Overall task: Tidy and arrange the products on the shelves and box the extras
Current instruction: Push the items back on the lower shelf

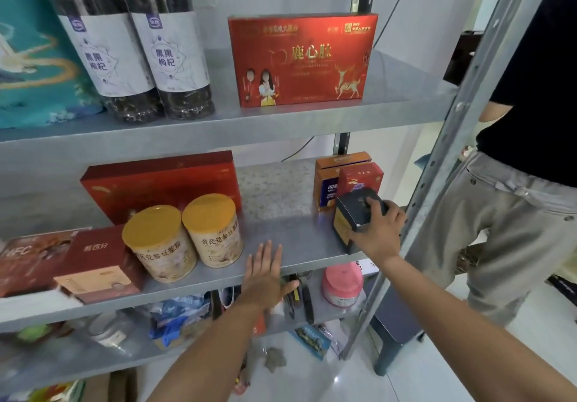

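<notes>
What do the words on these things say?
"黑果枸杞": labels of both dark bottles.
"鹿心肽": big red box.
"黄芪党参豆浆粉": yellow-lidded cans.
"鲜百分": dark red box.
"HFC": flat red box.
Other print: too blurred.

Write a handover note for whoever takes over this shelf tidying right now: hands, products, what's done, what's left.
Right hand grips the dark box from above at the right end of the middle shelf, in front of the small cartons.
Left hand open, flat at that shelf's front edge, beside the yellow-lidded tins.
Done: top-shelf jars and red gift box stand upright.
Left: set the dark box in line, sort the cluttered lower shelf; no box for extras in view.
</notes>
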Demonstrator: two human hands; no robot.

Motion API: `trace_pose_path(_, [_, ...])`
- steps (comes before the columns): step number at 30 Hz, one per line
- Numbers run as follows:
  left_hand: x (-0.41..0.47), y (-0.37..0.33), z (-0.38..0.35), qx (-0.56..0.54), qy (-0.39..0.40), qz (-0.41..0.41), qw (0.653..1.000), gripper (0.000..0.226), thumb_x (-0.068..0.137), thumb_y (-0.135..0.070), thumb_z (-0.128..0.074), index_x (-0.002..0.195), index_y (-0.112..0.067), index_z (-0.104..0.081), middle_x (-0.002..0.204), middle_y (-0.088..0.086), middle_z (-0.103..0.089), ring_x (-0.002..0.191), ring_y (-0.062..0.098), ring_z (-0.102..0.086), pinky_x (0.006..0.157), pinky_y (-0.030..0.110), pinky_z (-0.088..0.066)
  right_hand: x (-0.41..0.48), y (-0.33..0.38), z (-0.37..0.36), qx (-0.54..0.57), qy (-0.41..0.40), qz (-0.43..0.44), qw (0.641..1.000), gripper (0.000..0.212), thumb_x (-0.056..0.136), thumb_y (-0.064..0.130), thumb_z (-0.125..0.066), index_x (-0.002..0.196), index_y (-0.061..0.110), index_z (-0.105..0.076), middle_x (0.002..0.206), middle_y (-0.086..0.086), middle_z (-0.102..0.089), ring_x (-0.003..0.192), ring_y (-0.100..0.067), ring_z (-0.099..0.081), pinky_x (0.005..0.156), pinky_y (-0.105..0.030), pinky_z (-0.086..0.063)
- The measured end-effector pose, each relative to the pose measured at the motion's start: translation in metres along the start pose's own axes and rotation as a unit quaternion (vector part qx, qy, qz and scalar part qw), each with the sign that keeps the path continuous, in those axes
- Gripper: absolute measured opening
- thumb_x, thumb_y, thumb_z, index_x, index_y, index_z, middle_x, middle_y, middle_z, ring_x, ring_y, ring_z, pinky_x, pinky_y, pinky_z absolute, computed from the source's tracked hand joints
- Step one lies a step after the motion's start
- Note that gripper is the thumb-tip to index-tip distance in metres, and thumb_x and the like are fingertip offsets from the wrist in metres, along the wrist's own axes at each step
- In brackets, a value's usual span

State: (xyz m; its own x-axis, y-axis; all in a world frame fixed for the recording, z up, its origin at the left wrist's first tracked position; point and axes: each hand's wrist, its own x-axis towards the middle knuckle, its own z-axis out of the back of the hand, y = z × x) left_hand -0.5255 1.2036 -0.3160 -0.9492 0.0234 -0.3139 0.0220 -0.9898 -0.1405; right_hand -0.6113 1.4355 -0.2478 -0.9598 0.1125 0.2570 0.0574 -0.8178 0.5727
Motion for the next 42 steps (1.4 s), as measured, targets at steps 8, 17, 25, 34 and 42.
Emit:
trace_pose_path(8, [-0.008, 0.000, 0.048, -0.271, 0.081, 0.002, 0.959, 0.097, 0.088, -0.061, -0.056, 0.157, -0.020, -0.001, 0.163, 0.002, 0.017, 0.151, 0.021, 0.011, 0.123, 0.045, -0.001, -0.013, -0.006, 0.030, 0.183, 0.172, 0.008, 0.968, 0.078, 0.059, 0.015, -0.091, 0.128, 0.019, -0.056, 0.127, -0.004, -0.046, 0.118, -0.017, -0.039, 0.096, -0.025, -0.034])
trace_pose_path(17, [-0.065, -0.044, 0.088, -0.673, 0.082, -0.101, 0.728, 0.098, 0.045, -0.060, -0.091, 0.127, -0.023, -0.053, 0.119, 0.002, -0.071, 0.111, 0.019, -0.066, 0.090, 0.033, -0.055, -0.052, 0.037, 0.080, 0.397, 0.328, 0.042, 0.856, 0.071, 0.055, 0.021, -0.091, 0.122, 0.025, -0.065, 0.121, 0.006, -0.067, 0.103, 0.000, -0.064, 0.081, -0.017, -0.052])
trace_pose_path(25, [-0.084, -0.033, 0.066, -0.831, 0.118, -0.087, 0.537, 0.066, 0.023, -0.038, -0.100, 0.080, -0.011, -0.081, 0.087, 0.011, -0.076, 0.077, 0.023, -0.074, 0.065, 0.034, -0.059, -0.050, 0.042, 0.113, 0.382, 0.422, 0.108, 0.815, 0.084, 0.061, 0.051, -0.081, 0.137, 0.029, -0.051, 0.138, 0.010, -0.057, 0.132, -0.006, -0.048, 0.112, -0.040, -0.039])
trace_pose_path(34, [-0.100, -0.040, 0.082, -0.814, 0.140, -0.123, 0.550, 0.069, 0.022, -0.031, -0.100, 0.082, -0.006, -0.079, 0.081, 0.013, -0.075, 0.071, 0.025, -0.073, 0.065, 0.034, -0.060, -0.065, 0.053, 0.117, 0.428, 0.493, 0.128, 0.746, 0.094, 0.054, 0.047, -0.090, 0.138, 0.031, -0.051, 0.138, -0.006, -0.054, 0.122, -0.028, -0.057, 0.095, -0.040, -0.052])
trace_pose_path(42, [-0.122, -0.044, 0.115, -0.569, -0.053, -0.191, 0.798, 0.112, 0.055, -0.061, -0.086, 0.148, -0.036, -0.030, 0.145, -0.020, -0.044, 0.129, -0.006, -0.046, 0.097, 0.012, -0.042, -0.072, 0.048, 0.106, 0.521, 0.280, 0.089, 0.801, 0.078, 0.050, 0.026, -0.086, 0.124, 0.031, -0.062, 0.121, 0.000, -0.065, 0.111, -0.025, -0.063, 0.087, -0.039, -0.056])
